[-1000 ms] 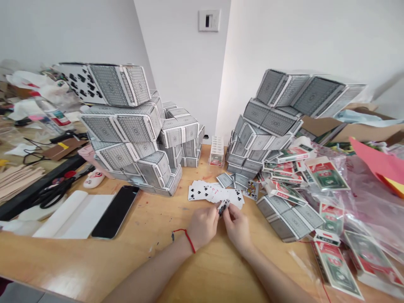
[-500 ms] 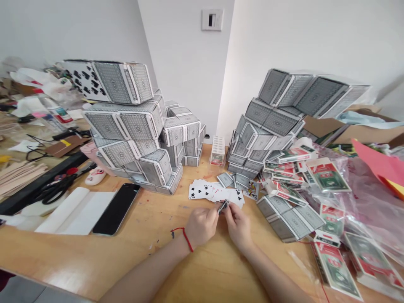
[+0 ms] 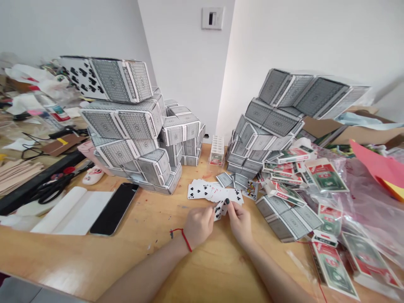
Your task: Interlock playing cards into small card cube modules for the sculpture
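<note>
My left hand [image 3: 198, 227], with a red string at the wrist, is closed on a playing card [image 3: 217, 211] whose black pips face me. My right hand [image 3: 239, 221] pinches the upper right of the held cards between thumb and fingers; whether it grips the same card or a second one is hard to make out. Just beyond both hands, loose playing cards [image 3: 198, 190] lie fanned face up on the table, a five of spades at their left end. A few grey-backed folded cards [image 3: 224, 179] rest behind them.
Stacked blocks of folded cards rise as a left tower [image 3: 139, 126] and a right tower [image 3: 271, 122]. A card block [image 3: 285, 219] and several red-green card boxes [image 3: 336, 263] crowd the right. A black phone [image 3: 115, 209], white paper [image 3: 74, 212] and scissors [image 3: 53, 189] lie left.
The held cards have turned from nearly edge-on to showing their black-pipped faces. My hands have drawn slightly apart.
</note>
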`<state>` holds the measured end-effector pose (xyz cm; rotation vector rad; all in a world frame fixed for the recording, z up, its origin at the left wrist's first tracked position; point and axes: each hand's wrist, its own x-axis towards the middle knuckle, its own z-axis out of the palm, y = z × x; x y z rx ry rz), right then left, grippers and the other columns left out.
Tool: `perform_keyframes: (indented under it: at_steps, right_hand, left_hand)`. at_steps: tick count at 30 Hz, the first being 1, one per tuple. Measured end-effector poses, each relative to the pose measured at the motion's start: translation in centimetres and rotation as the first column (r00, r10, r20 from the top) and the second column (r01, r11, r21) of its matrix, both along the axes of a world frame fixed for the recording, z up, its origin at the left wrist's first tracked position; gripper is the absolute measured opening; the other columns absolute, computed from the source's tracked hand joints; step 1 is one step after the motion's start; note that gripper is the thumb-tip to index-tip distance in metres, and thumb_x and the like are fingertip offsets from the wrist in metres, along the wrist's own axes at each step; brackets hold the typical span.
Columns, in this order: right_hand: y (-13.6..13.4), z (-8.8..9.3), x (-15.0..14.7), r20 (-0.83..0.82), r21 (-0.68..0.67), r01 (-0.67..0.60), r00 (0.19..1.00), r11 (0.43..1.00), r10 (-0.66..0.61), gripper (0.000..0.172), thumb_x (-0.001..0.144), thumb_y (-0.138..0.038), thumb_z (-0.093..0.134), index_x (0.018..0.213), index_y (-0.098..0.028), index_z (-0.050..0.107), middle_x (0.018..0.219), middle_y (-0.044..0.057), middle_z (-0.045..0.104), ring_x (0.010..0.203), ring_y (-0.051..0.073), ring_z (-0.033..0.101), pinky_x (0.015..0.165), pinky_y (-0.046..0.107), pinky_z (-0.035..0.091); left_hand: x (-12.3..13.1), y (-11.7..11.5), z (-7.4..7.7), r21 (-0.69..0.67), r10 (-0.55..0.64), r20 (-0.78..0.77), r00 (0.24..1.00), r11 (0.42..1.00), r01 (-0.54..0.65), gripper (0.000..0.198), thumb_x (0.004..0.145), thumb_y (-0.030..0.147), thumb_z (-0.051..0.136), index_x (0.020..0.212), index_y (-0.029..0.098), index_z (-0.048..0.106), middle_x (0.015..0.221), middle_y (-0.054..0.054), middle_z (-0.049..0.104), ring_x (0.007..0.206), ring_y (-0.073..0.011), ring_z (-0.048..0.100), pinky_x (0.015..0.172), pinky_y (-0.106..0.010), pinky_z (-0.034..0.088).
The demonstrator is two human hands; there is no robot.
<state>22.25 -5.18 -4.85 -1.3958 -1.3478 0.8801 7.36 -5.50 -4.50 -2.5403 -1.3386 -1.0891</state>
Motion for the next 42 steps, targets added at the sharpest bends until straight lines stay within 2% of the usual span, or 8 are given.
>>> perform_keyframes:
  at_steps: [9,17,24,27,30,33,36,42]
  right_hand:
    - [0.1,-0.4,-0.1,-0.216,-0.049,-0.226,0.953,0.973,0.211,0.034,0.082,-0.044,0.049,0.085,-0.015,0.067,0.075,0.006,0.066,0.069,0.019,0.059,0.068,0.031,0.048]
    - [0.3,-0.1,-0.3,-0.265,-0.058,-0.281,0.929,0.958,0.257,0.034,0.077,-0.044,0.055,0.09,-0.016,0.068,0.083,0.009,0.071,0.074,0.022,0.065,0.075,0.036,0.051]
    - [-0.4,-0.3,-0.3,0.103,0.02,-0.11,0.989,0.994,0.107,0.027,0.081,-0.036,0.049,0.088,-0.017,0.066,0.076,0.007,0.07,0.069,0.02,0.064,0.063,0.029,0.05]
    - [-0.9,-0.8,-0.3,0.346,0.099,-0.002,0.938,0.995,-0.032,0.026,0.081,-0.033,0.047,0.091,-0.018,0.066,0.071,0.007,0.07,0.059,0.018,0.063,0.057,0.027,0.047]
    - [-1.2,-1.1,-0.4,0.41,0.172,0.054,0.904,0.984,-0.121,0.026,0.081,-0.032,0.047,0.093,-0.019,0.066,0.073,0.007,0.07,0.059,0.018,0.063,0.057,0.026,0.046]
    - [-1.0,-1.1,-0.4,0.279,0.131,0.009,0.959,0.991,-0.045,0.027,0.082,-0.036,0.047,0.092,-0.018,0.066,0.076,0.008,0.07,0.066,0.019,0.064,0.062,0.028,0.048]
    - [-0.4,-0.6,-0.5,-0.056,-0.022,-0.087,0.995,0.996,0.086,0.035,0.084,-0.044,0.045,0.086,-0.017,0.065,0.074,0.008,0.069,0.068,0.021,0.063,0.062,0.031,0.05]
    - [0.5,-0.1,-0.6,-0.64,-0.158,-0.286,0.758,0.945,0.122,0.036,0.068,-0.048,0.065,0.084,-0.017,0.067,0.082,0.008,0.068,0.076,0.023,0.063,0.062,0.037,0.053]
  left_hand:
    - [-0.2,0.4,-0.7,-0.091,0.159,0.14,0.977,0.985,-0.147,0.022,0.089,0.02,0.032,0.085,0.014,0.053,0.051,-0.002,0.057,0.044,-0.0129,0.054,0.044,-0.022,0.034]
    - [-0.5,0.7,-0.4,-0.063,0.149,0.096,0.984,0.988,-0.144,0.019,0.088,0.021,0.035,0.089,0.014,0.054,0.053,-0.002,0.058,0.046,-0.0131,0.055,0.044,-0.023,0.034]
    - [-0.3,0.3,0.4,-0.019,0.035,0.052,0.998,0.999,-0.034,0.019,0.086,0.016,0.039,0.074,0.016,0.053,0.053,-0.002,0.056,0.05,-0.013,0.054,0.048,-0.024,0.034]
    - [0.3,-0.2,0.2,-0.036,-0.009,0.083,0.996,0.999,0.012,0.025,0.086,0.018,0.036,0.065,0.018,0.049,0.05,-0.001,0.053,0.046,-0.0119,0.051,0.046,-0.024,0.033]
    - [0.6,-0.4,0.0,-0.068,0.011,0.117,0.993,0.998,-0.003,0.028,0.087,0.019,0.036,0.061,0.018,0.046,0.048,-0.001,0.052,0.045,-0.0115,0.05,0.046,-0.024,0.032]
    - [0.2,0.0,0.0,-0.139,0.086,0.159,0.983,0.988,-0.064,0.029,0.087,0.021,0.038,0.059,0.019,0.043,0.047,0.0,0.051,0.044,-0.0108,0.049,0.045,-0.023,0.031]
    - [-0.5,0.6,0.0,-0.228,0.144,0.192,0.971,0.969,-0.099,0.029,0.087,0.024,0.04,0.058,0.018,0.043,0.048,0.0,0.052,0.042,-0.0099,0.047,0.044,-0.022,0.029]
    - [-1.4,1.6,-0.1,-0.37,0.166,0.244,0.956,0.927,-0.066,0.036,0.085,0.03,0.042,0.052,0.017,0.041,0.043,0.002,0.046,0.04,-0.0078,0.041,0.043,-0.02,0.027]
